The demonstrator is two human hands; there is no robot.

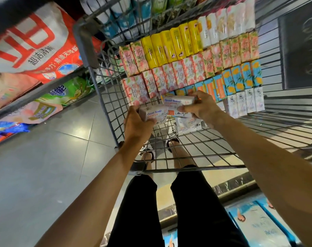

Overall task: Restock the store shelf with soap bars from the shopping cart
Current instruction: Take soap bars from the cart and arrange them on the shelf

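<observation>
White goat soap boxes fill both my hands: my left hand [136, 122] has its fingers curled round 1 box [152, 114], my right hand [202, 107] pinches a stack of 2 [178, 104]. Their long axes run across my fingers; the shelf [50, 86] lies left, nearer my left hand.

At ten o'clock a big red-and-white detergent bag [32, 41] lies slanted, printed with bold red characters. Just below it, toward nine o'clock, sit a green bag [71, 91] and a pale pink bag [36, 111]. Grey floor tiles [44, 166] fill seven o'clock. At five o'clock lie blue-edged packs [258, 227]. A dark panel [301, 50] stands at two o'clock.
</observation>
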